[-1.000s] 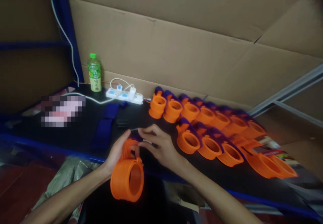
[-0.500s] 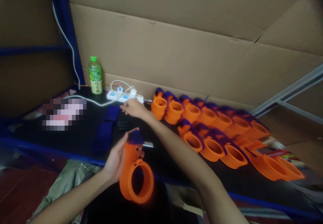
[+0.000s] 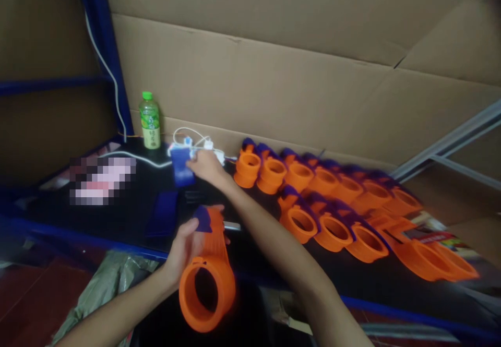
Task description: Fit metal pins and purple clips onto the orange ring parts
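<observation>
My left hand [image 3: 187, 247] is closed round an orange plastic ring part [image 3: 207, 282] with a purple piece on its handle, held just over the near edge of the black table [image 3: 129, 190]. My right hand [image 3: 205, 167] reaches far across the table and pinches a flat purple strap piece [image 3: 180, 165], lifted near the white power strip [image 3: 198, 150]. More purple strap pieces [image 3: 164, 214] lie flat on the table below it. A small silver item [image 3: 231, 226] lies by the left hand.
Two rows of several orange ring parts [image 3: 332, 201] with purple pieces run across the right of the table. A green-capped drink bottle [image 3: 150, 121] stands at the back left. Cardboard sheets [image 3: 297, 75] form the back wall. A blue frame post [image 3: 105, 49] rises at left.
My right hand left the orange part, reached to the back of the table and picked up a purple strap piece. The left hand tilted the orange part.
</observation>
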The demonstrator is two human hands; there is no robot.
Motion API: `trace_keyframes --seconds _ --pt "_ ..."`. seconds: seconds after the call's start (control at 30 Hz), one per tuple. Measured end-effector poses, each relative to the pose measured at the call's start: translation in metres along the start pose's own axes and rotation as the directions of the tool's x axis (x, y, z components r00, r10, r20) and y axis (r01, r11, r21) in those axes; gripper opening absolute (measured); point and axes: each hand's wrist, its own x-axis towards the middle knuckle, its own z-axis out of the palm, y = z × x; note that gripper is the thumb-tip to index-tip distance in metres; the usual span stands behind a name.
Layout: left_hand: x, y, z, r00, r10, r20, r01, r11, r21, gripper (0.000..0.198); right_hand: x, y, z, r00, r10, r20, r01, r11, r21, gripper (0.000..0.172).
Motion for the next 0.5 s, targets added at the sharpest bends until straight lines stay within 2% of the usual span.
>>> trace_keyframes --seconds 0.07,0.13,0.23,0.33,0.43,0.5 --pt "-0.002 0.003 0.004 0.998 -0.062 -0.002 0.062 0.997 -0.039 0.062 -0.014 -0.001 -0.022 0.999 0.024 -0.046 -0.024 1.0 -0.008 0.02" --pt "-0.003 0.005 0.007 0.998 -0.065 -0.01 0.065 0.996 -0.065 0.068 -0.037 -0.002 -0.045 0.995 0.036 -0.097 -0.037 0.999 -0.014 0.015" --pt "-0.002 0.004 0.01 0.999 -0.05 -0.022 0.048 0.996 -0.071 0.068 -0.084 -0.007 -0.076 0.963 -0.003 -0.271 -0.012 0.998 -0.056 0.013" --pt "0.001 -0.001 0.008 0.997 -0.041 -0.072 0.039 0.999 -0.032 0.061 -0.137 -0.016 -0.09 0.918 -0.074 -0.389 0.039 0.995 -0.096 0.013" --pt "0.002 -0.008 0.003 0.987 0.021 -0.157 -0.016 0.999 0.035 0.055 -0.18 -0.025 -0.087 0.933 -0.08 -0.352 0.09 0.996 0.011 0.006" --pt "0.001 -0.01 0.001 0.976 0.085 -0.199 -0.072 0.995 0.069 0.051 -0.199 -0.031 -0.079 0.966 -0.05 -0.253 0.09 0.985 0.15 0.009"
